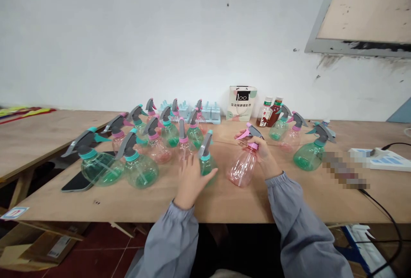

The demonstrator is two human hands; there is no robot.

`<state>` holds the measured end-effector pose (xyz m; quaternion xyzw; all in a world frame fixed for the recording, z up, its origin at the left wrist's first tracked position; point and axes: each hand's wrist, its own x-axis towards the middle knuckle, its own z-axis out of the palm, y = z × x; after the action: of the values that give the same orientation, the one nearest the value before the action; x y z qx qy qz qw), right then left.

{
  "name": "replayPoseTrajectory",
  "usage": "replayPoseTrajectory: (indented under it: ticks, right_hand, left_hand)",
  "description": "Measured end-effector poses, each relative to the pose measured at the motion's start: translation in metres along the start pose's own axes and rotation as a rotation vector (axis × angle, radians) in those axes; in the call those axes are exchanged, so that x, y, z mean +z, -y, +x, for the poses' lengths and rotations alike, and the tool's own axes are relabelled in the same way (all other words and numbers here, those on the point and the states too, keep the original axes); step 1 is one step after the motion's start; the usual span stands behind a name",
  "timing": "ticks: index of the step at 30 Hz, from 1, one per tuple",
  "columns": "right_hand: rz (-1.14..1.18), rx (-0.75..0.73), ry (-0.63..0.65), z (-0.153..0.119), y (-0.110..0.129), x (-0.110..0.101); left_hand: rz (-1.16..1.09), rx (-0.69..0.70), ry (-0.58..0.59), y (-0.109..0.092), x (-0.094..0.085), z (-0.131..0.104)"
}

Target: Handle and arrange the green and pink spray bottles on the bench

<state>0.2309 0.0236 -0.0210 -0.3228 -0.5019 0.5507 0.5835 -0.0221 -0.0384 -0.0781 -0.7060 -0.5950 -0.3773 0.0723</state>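
Note:
A pink spray bottle (241, 169) with a grey and pink spray head is in my right hand (265, 156), whose fingers wrap round its neck; it leans slightly to the right. My left hand (192, 179) has its fingers spread, thumb pointing right, in front of a green spray bottle (207, 163) with a teal collar. Behind its fingertips stands another pink bottle (183, 147). Further left, several green and pink bottles stand in a loose group, among them a green one (141, 171) near the front. Three more bottles stand right of my right hand, the nearest green (308, 156).
A phone (77, 181) lies at the left, partly under bottles. Along the wall are light-blue moulds (210, 113), a paper bag (240, 104) and two drink bottles (269, 113). At the right lie a power strip (385, 160), a cable and a blurred object.

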Motion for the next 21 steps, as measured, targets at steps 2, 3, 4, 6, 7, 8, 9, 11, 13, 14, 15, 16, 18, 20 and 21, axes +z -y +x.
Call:
replayPoseTrajectory:
  ticks: [2,3,4,6,7,8,9,11,13,14,15,16,18,20,21]
  right_hand:
    - [-0.011,0.019,-0.017,0.001,-0.002,-0.005]
    - [-0.013,0.026,-0.028,0.002,-0.003,-0.006]
    - [-0.011,0.029,-0.037,0.002,-0.004,-0.007]
    - [0.01,0.02,-0.04,0.004,-0.006,-0.006]
    - [0.027,0.005,-0.037,0.004,-0.006,-0.005]
    - [0.045,-0.014,-0.034,0.005,-0.006,-0.003]
    - [0.06,-0.034,-0.031,0.005,-0.006,-0.001]
    - [0.07,-0.056,-0.035,0.005,-0.006,0.004]
    - [0.063,-0.043,-0.046,0.005,-0.008,0.009]
    - [0.058,-0.027,-0.046,0.005,-0.009,0.011]
    - [0.05,-0.01,-0.039,0.004,-0.01,0.012]
    - [0.04,0.002,-0.028,0.004,-0.011,0.014]
    - [0.019,0.002,-0.011,0.002,-0.011,0.017]
    - [0.005,-0.013,-0.015,-0.001,-0.009,0.02]
    - [-0.006,-0.021,-0.01,-0.002,-0.008,0.022]
  left_hand:
    - [-0.025,0.055,0.081,-0.011,0.015,0.024]
    - [-0.037,0.06,0.118,-0.014,0.023,0.037]
    - [-0.053,0.055,0.15,-0.015,0.03,0.049]
    - [-0.091,0.037,0.188,-0.014,0.043,0.069]
    - [-0.118,0.038,0.19,-0.012,0.049,0.075]
    - [-0.152,0.049,0.182,-0.01,0.054,0.079]
    - [-0.19,0.066,0.164,-0.007,0.058,0.081]
    - [-0.267,0.1,0.114,-0.002,0.064,0.08]
    - [-0.329,0.115,0.07,0.001,0.069,0.076]
    - [-0.351,0.114,0.056,0.002,0.07,0.074]
    - [-0.369,0.111,0.049,0.003,0.072,0.072]
    - [-0.383,0.108,0.048,0.003,0.072,0.071]
    - [-0.402,0.1,0.056,0.003,0.073,0.071]
    - [-0.412,0.09,0.065,0.002,0.072,0.072]
    - [-0.413,0.085,0.068,0.002,0.072,0.072]
